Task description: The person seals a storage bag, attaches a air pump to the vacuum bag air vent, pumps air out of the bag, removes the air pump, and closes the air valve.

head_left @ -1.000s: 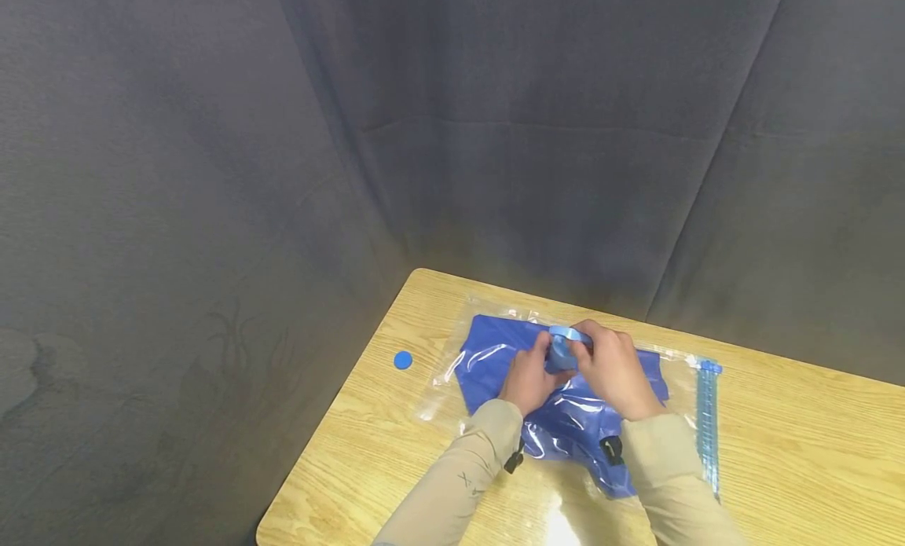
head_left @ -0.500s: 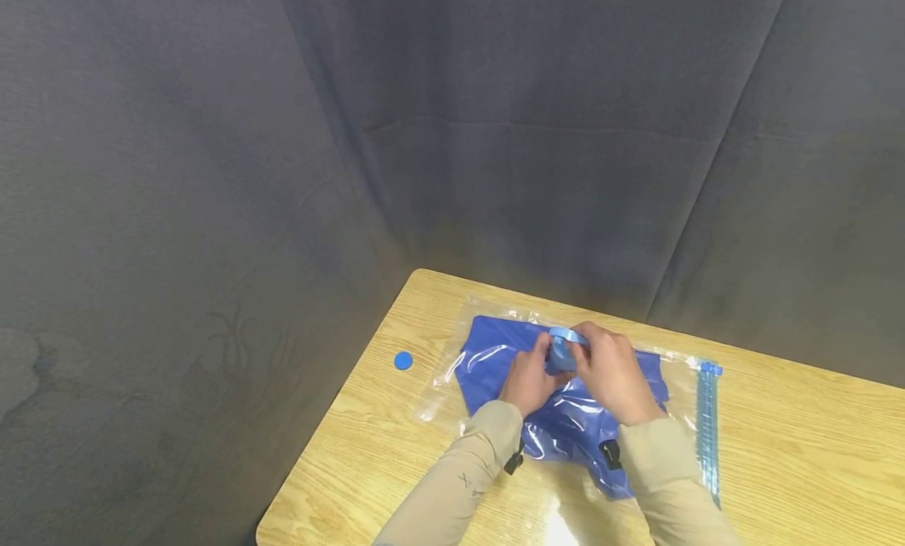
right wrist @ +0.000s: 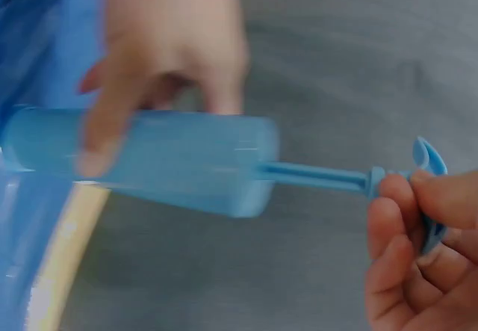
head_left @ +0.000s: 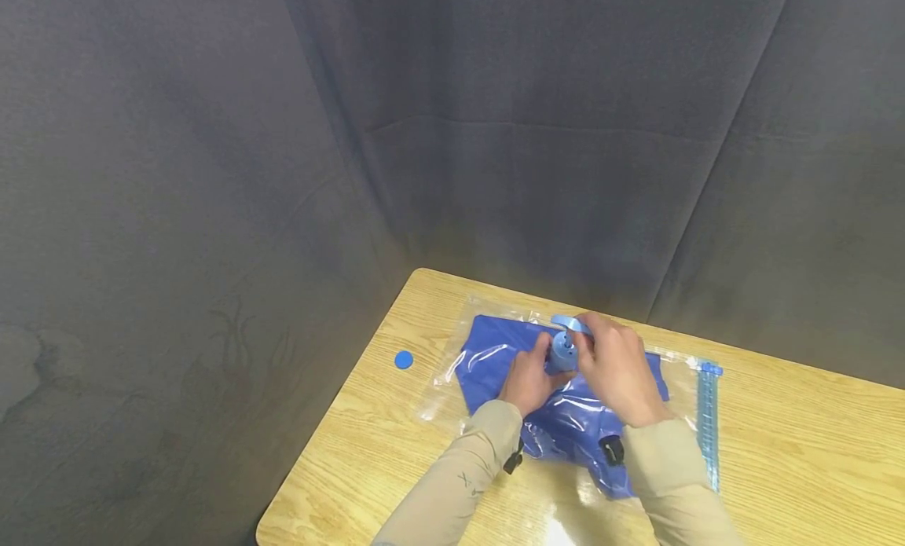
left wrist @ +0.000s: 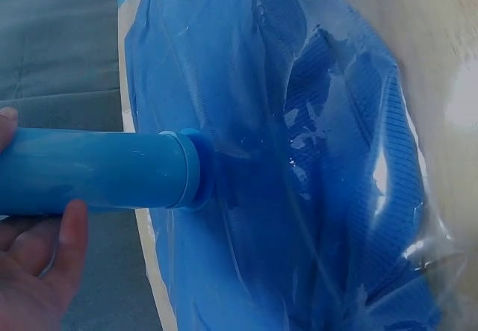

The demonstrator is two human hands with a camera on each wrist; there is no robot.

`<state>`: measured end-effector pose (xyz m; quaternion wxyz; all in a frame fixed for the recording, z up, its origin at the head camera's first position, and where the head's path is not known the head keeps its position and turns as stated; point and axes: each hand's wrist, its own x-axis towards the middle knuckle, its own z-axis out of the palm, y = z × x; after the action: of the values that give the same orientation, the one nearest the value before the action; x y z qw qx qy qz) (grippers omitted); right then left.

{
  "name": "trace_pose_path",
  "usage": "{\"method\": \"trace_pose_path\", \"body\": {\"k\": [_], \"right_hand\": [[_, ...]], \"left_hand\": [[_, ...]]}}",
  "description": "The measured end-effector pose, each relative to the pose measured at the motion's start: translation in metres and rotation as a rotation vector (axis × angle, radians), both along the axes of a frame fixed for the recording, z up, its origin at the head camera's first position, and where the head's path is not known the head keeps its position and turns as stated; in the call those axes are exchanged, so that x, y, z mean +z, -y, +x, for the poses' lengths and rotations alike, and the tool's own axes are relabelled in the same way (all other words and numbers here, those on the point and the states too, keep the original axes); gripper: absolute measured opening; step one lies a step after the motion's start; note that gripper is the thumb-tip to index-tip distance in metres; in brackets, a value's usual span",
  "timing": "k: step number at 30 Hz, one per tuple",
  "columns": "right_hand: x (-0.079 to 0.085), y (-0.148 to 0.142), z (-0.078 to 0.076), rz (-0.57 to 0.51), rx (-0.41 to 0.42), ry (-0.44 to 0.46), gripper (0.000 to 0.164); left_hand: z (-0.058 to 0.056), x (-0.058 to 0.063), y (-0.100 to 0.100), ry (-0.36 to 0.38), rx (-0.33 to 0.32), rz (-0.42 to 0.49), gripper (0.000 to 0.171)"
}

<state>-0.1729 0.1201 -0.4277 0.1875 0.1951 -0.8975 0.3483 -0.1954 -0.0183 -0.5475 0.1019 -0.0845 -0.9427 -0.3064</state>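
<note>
While my left hand (head_left: pixel 526 382) is gripping the pump barrel (left wrist: pixel 97 168), my right hand (head_left: pixel 621 371) is pinching the pump handle (head_left: pixel 569 324) at the end of the drawn-out rod (right wrist: pixel 321 175). Barrel is standing on the clear bag (head_left: pixel 440 397), its foot (left wrist: pixel 192 170) resting against the plastic over the blue fabric (head_left: pixel 488 373).

Main risk, my call: if I'm pulling off-axis, the barrel could be tipping and the foot losing contact, since the bunched fabric is probably giving it little firm support. Thin rod could be bending under that same side load; too hard a draw could be popping it out. Barrel's looking smooth, so a loose left grip could be sliding.

Can't tell whether the foot is sitting fully flush. Slider (head_left: pixel 710 368) is sitting at the far end of the seal strip (head_left: pixel 707 420); can't tell if the strip is closing all along, and any gap could be leaking air. Blue disc (head_left: pixel 403 360) is lying left of the bag, well apart, low risk.
</note>
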Motion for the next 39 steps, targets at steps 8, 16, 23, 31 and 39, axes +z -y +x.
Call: {"method": "trace_pose_path", "body": {"k": [8, 16, 23, 31, 39], "right_hand": [[0.056, 0.001, 0.020, -0.143, -0.054, -0.320, 0.011], [0.073, -0.001, 0.028, -0.243, -0.053, -0.393, 0.015], [0.074, -0.001, 0.026, -0.255, -0.038, -0.381, 0.013], [0.075, -0.001, 0.026, -0.212, -0.044, -0.352, 0.014], [0.080, -0.001, 0.025, -0.188, -0.039, -0.285, 0.011]], "left_hand": [[0.000, 0.000, 0.002, 0.047, -0.002, 0.009, 0.046], [0.000, -0.002, 0.002, 0.028, -0.031, 0.016, 0.047], [0.000, -0.002, 0.001, 0.034, -0.020, 0.015, 0.046], [0.001, 0.001, 0.001, 0.038, -0.016, 0.011, 0.047], [-0.001, 0.002, 0.001, 0.023, -0.022, 0.006, 0.047]]}}
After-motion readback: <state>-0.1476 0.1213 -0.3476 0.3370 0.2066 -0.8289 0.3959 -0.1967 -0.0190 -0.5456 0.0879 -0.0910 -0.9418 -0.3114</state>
